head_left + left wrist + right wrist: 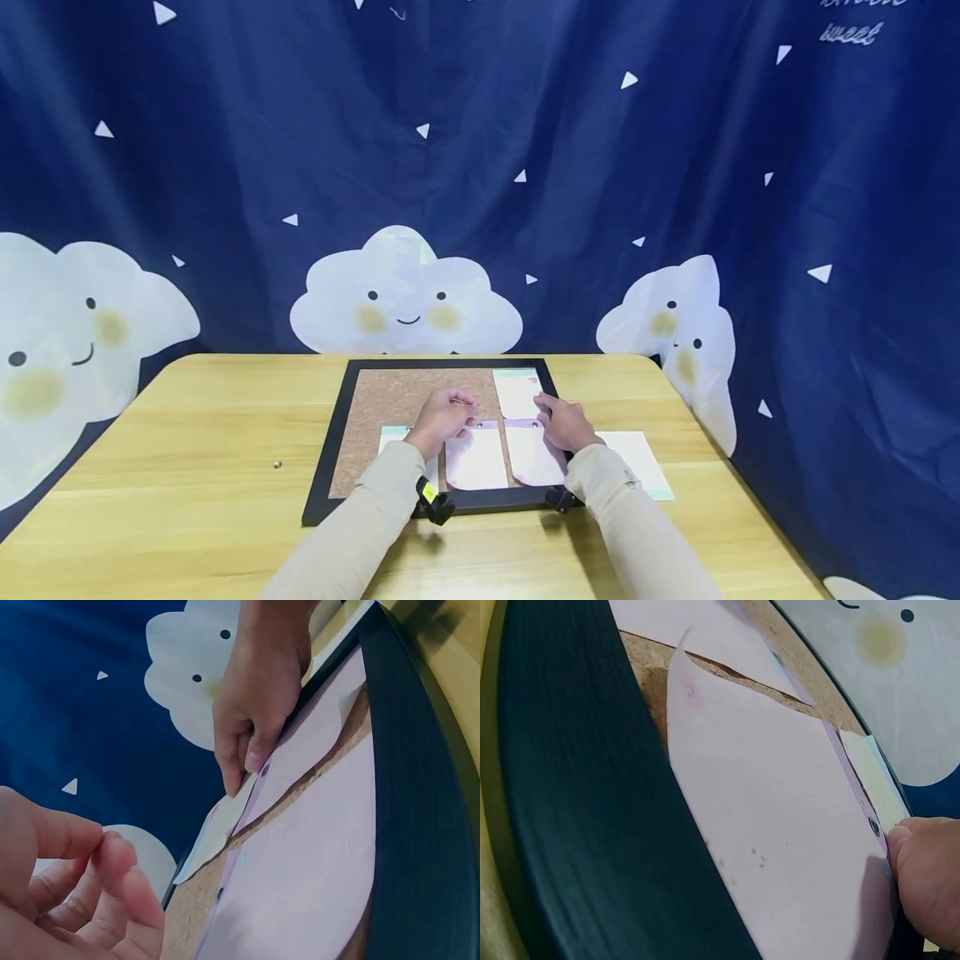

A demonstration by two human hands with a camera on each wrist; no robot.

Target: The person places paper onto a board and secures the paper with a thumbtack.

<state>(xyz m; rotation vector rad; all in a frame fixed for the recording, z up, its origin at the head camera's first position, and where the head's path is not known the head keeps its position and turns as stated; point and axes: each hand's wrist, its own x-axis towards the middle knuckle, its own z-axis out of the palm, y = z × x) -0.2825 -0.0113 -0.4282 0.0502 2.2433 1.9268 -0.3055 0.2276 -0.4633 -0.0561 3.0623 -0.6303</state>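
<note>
My left hand (pixel 451 414) is above the cork board (pixel 397 392). Its thumb and index tips meet, the other fingers curled. A small shiny speck (pixel 75 906) shows among them, too small to name. My right hand (pixel 567 423) is at the board's right side, thumb and index finger at the edge of a white sheet with a green band (pixel 516 392). Below that sheet lies a purple-topped note sheet (pixel 531 458) with a dark pin (pixel 265 770) at its top. Left of it is another purple-topped sheet (pixel 476 462), also pinned (pixel 220 895).
The board has a black frame (pixel 318 471) and lies on a wooden table (pixel 187 508). A further green-banded sheet (pixel 393 435) is partly behind my left wrist. Another sheet (pixel 637 458) lies right of the board. A small metallic pin (pixel 277 464) lies at left.
</note>
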